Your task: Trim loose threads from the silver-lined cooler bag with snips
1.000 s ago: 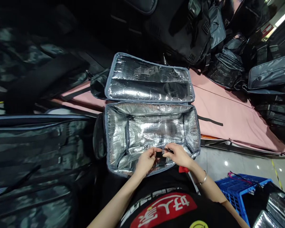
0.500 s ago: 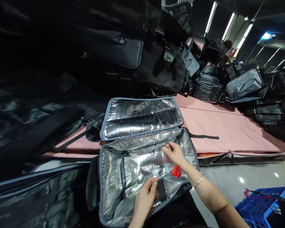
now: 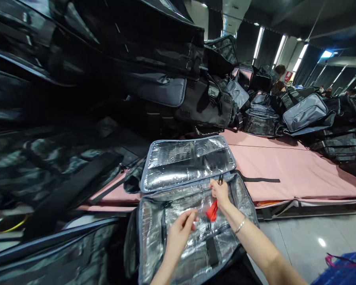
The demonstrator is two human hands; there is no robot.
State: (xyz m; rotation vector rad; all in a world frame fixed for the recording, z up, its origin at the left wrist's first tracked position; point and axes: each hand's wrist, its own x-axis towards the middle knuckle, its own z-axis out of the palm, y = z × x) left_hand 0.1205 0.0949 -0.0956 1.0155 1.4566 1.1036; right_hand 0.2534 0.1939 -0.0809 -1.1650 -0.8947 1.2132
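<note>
My right hand (image 3: 220,192) was raised over the far edge of the open insulated bag (image 3: 192,221), its fingers (image 3: 218,184) pinched together on a small dark tool (image 3: 220,179) whose tip stood up just past them, at the seam where the lid meets the body. Below that hand's palm hung a red piece (image 3: 212,211), which looked tucked in the same grip, though I could not tell exactly how it was held. A thin bracelet (image 3: 240,226) circled that wrist.

My left hand (image 3: 180,231) hovered nearer to me, above the silver foil lining; its fingers (image 3: 190,218) were curled loosely, thumb and forefinger close together, and I could not tell whether they pinched anything. Just beyond and below them, on the bag's near wall, ran a short black strap (image 3: 211,250).

The lid (image 3: 188,161), lined in the same crinkled foil with grey edging, lay thrown back beyond my right fingers, resting on the pink tabletop (image 3: 290,170). A loose black strip (image 3: 259,180) lay on the pink surface to the right of those fingers. Piles of black and grey bags (image 3: 207,99) rose behind the lid and to my left, more of them stretching far to the right. A blue crate (image 3: 344,273) sat by my right forearm, on the floor. I could read no label or writing on any of it.
</note>
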